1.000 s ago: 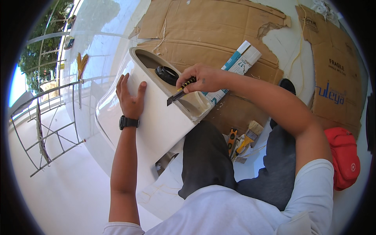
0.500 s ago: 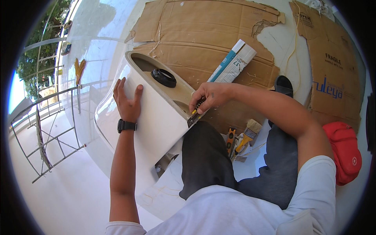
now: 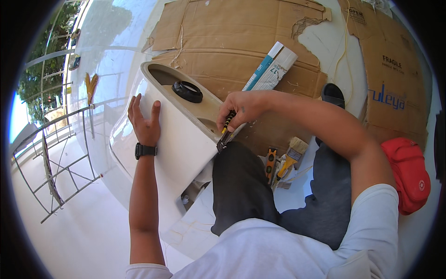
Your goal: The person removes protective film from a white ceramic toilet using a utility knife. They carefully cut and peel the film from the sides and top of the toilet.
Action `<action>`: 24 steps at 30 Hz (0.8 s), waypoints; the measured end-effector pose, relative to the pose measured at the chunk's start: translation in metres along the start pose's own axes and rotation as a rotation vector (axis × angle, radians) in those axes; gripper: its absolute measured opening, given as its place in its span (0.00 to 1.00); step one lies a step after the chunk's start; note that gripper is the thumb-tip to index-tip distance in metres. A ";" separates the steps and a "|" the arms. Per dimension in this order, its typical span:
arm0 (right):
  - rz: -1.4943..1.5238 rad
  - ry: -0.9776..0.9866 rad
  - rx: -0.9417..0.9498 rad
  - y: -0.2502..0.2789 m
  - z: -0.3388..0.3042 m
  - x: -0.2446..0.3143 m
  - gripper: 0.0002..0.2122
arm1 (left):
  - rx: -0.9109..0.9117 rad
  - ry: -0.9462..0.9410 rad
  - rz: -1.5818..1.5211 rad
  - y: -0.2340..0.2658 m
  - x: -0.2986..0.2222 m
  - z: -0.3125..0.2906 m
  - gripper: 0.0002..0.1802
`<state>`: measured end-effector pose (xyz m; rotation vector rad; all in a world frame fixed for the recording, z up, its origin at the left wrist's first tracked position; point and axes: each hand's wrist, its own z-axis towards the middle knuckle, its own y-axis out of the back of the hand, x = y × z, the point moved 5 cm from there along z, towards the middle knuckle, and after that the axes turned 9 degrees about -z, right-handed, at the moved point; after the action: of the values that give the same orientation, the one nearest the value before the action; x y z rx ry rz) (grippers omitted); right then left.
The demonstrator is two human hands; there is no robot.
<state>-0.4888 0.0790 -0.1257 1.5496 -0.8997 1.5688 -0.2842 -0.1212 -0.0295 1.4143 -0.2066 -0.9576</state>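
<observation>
A white ceramic toilet (image 3: 179, 135) lies tipped over in front of me, its hollow underside facing up and to the right. Inside that hollow sits a black rubber ring (image 3: 187, 92). My left hand (image 3: 145, 122) rests flat on the smooth white side with its fingers spread. In my right hand (image 3: 241, 111) is a black and yellow utility knife (image 3: 226, 131), gripped by its handle and pointing down. Its tip is at the near corner of the toilet's base edge, just above my knee; whether the blade touches the ceramic is too small to tell.
Flattened cardboard (image 3: 223, 32) covers the floor beyond the toilet. A blue and white box (image 3: 271, 67) lies on it. An orange spirit level (image 3: 271, 160) and a paintbrush (image 3: 291, 157) are between my legs. A red bag (image 3: 406, 176) is at right, a metal frame (image 3: 60, 162) at left.
My right hand and the knife have shifted slightly toward me along the base edge, to the corner. The left hand stays on the toilet; the whole view has drifted a little.
</observation>
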 end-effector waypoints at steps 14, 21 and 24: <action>0.130 0.029 -0.131 0.007 -0.010 -0.010 0.11 | 0.071 0.060 0.058 -0.006 -0.020 -0.008 0.52; 0.236 -0.265 -0.534 0.080 -0.067 -0.060 0.14 | 0.772 -0.387 0.080 -0.030 -0.202 -0.146 0.42; 0.265 -0.252 -0.686 0.100 -0.090 -0.064 0.15 | 1.207 -0.393 -0.489 -0.035 -0.228 -0.164 0.32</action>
<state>-0.6202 0.1081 -0.1895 1.1635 -1.6344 1.0567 -0.3369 0.1554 -0.0017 2.4170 -0.8657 -1.6401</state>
